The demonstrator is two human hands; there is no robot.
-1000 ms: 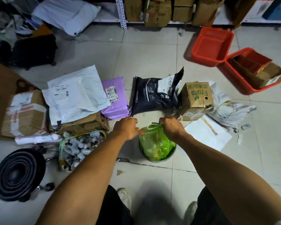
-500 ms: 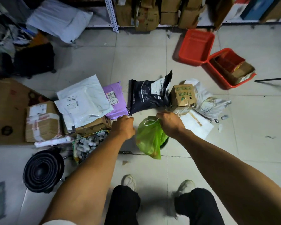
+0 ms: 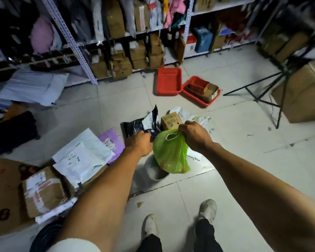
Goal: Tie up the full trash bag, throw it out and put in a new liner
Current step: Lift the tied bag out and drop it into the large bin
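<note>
A full green trash bag (image 3: pixel 169 153) hangs in the air, lifted out of a small pale bin (image 3: pixel 154 170) that stands on the tiled floor below it. My right hand (image 3: pixel 194 136) is closed on the bag's top and its white handle loop. My left hand (image 3: pixel 139 142) is closed at the bag's left upper edge; the bag hides whether it grips the plastic. The bin's inside looks bare, partly covered by the hanging bag.
Parcels lie left of the bin: white mailers (image 3: pixel 82 157), a purple mailer (image 3: pixel 111 140), taped cartons (image 3: pixel 44 191). A black bag (image 3: pixel 142 124) and a fruit carton (image 3: pixel 171 120) sit behind. Two red trays (image 3: pixel 168 81), shelving (image 3: pixel 135 51), a tripod (image 3: pixel 273 88) and a big carton (image 3: pixel 305 95) stand beyond.
The bag has risen out of the bin with both hands. The view has lifted and now takes in the shelves and my feet.
</note>
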